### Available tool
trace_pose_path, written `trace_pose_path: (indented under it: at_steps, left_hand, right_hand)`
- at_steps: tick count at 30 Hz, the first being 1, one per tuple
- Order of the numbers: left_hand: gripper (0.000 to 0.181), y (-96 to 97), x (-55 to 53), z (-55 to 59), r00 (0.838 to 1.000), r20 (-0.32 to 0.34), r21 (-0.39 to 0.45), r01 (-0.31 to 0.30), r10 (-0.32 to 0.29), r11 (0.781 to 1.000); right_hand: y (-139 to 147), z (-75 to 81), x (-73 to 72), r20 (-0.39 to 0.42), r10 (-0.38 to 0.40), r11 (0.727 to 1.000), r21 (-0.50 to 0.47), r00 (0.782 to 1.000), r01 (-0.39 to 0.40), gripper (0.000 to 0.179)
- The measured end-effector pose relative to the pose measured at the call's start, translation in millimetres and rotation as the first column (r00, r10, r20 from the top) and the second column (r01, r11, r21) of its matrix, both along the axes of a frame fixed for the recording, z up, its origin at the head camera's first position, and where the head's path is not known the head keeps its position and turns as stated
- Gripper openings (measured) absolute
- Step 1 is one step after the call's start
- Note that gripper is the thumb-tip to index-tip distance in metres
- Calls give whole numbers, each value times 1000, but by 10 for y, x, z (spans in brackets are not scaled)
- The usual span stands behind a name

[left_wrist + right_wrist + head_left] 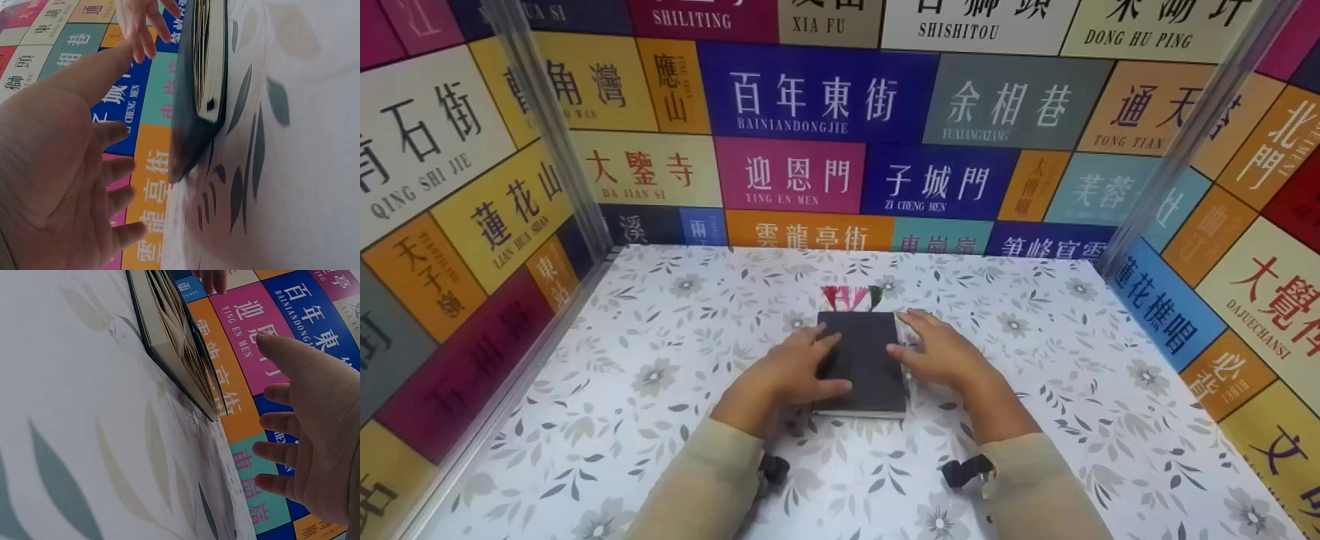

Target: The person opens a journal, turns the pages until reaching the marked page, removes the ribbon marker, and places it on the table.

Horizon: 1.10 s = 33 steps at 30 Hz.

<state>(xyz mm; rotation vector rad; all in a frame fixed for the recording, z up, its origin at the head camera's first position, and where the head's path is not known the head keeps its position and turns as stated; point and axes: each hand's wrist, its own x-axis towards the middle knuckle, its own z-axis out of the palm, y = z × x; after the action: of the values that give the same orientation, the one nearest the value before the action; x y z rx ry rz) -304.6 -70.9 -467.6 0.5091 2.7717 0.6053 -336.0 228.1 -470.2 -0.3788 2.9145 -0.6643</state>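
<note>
A black-covered book lies flat on the table, its cream page edges showing. On its left side my left hand hovers with fingers spread, overlapping the cover in the head view. My right hand is held at the opposite side, fingertips near the right edge. Both wrist views show gaps between the hands and the book: the left palm and right palm face inward with relaxed fingers, holding nothing. From the right wrist, the pages look slightly fanned under the cover. Red, pink and green tassels lie beyond the book's far edge.
The table has a white cover printed with grey flowers and leaves. Colourful sign-printed panels rise behind it and along both sides, with clear corner strips between them. Dark wrist straps sit at both sleeves.
</note>
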Motion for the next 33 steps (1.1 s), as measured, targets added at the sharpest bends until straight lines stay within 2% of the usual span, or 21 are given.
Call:
trace_pose_path:
  at_steps: [3,7,13,26,33]
  left_hand:
    - [97,43,28,-12,998,28,9,54,-54,999]
    - [96,122,72,-31,993,68,6,94,-94,996]
    - [94,206,103,-52,990,55,-33,132,-130,991]
    - [90,275,126,-121,991,-9,-80,136,-137,988]
    - [92,289,129,-99,993,-6,-57,120,-121,991]
  right_hand:
    - [-16,-29,0,-5,37,999,-5,999,-37,91]
    - [-40,-62,2,24,54,999,-7,998,-54,92]
    - [-62,-119,0,77,40,999,-15,996,-39,94]
    - [-123,-162,5,118,37,999,-22,992,-35,93]
    - [-115,-98,-8,50,83,995,-66,995,-79,87]
